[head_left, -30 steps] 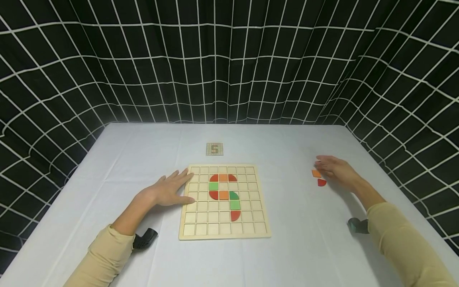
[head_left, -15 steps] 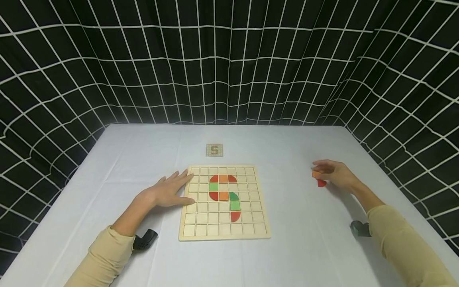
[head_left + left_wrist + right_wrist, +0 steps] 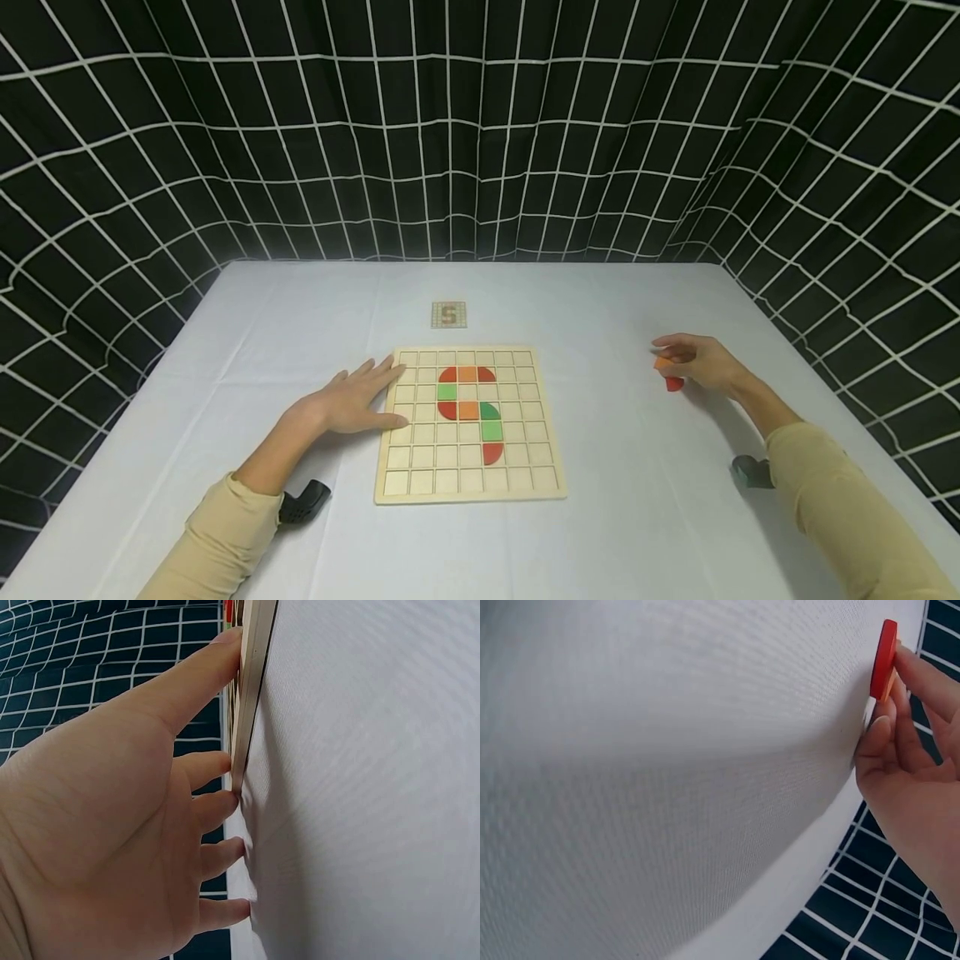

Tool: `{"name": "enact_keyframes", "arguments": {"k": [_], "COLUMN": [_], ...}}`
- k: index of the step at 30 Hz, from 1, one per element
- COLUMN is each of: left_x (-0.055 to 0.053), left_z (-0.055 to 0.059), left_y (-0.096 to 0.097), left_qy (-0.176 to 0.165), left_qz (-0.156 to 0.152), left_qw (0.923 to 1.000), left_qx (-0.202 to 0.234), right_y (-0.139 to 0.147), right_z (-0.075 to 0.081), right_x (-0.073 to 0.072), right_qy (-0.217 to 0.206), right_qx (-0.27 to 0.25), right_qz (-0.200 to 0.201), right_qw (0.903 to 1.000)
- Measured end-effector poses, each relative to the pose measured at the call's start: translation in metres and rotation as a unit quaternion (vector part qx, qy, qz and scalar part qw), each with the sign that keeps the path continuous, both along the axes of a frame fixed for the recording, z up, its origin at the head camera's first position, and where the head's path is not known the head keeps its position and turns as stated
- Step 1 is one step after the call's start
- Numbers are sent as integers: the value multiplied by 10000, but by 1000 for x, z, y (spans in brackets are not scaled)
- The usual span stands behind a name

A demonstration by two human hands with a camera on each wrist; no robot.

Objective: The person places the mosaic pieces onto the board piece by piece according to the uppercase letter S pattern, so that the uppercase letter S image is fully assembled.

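Observation:
My left hand (image 3: 348,398) lies spread on the left edge of a wooden grid board (image 3: 517,475), thumb and forefinger on its rim; the left wrist view shows the thumb (image 3: 202,671) against the board's side (image 3: 251,697). Red, orange and green tiles fill several cells in an S shape, such as a green tile (image 3: 491,431) and a red quarter-round (image 3: 492,452). Far to the right, my right hand (image 3: 701,365) pinches an orange square tile (image 3: 662,364) low over the table. A red quarter-round tile (image 3: 674,384) is just nearer than it, under the thumb; the right wrist view shows this red tile (image 3: 884,660) overlapping the orange one.
A small pattern card (image 3: 448,315) with an S on a grid lies behind the board. White cloth covers the table (image 3: 600,500). Dark devices are at the left wrist (image 3: 303,502) and right wrist (image 3: 750,472). A black curtain with white grid lines surrounds the table.
My right hand has come slightly nearer and its fingers have closed on the orange tile; the orange and red tiles have shifted slightly right. My left hand stays on the board.

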State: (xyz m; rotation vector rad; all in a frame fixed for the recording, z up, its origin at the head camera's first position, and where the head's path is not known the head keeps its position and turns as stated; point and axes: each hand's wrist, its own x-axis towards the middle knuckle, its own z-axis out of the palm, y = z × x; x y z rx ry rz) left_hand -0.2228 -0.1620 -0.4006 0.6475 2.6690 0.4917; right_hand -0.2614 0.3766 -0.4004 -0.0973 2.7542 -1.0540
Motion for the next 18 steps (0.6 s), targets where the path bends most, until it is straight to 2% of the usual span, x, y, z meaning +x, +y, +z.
{"name": "enact_keyframes", "arguments": {"k": [11, 18], "left_x": [1, 1], "left_z": [1, 2], "left_y": [-1, 0], "left_qy": [-45, -39], "left_qz": [-6, 5], "left_qw": [10000, 10000], "left_qx": [-23, 16], "right_y": [-1, 2], "right_z": [2, 0], "right_x": [0, -1], "right_qy": [84, 62], "right_qx": [94, 44], "right_qz": [129, 43], "right_qw": [9998, 10000]}}
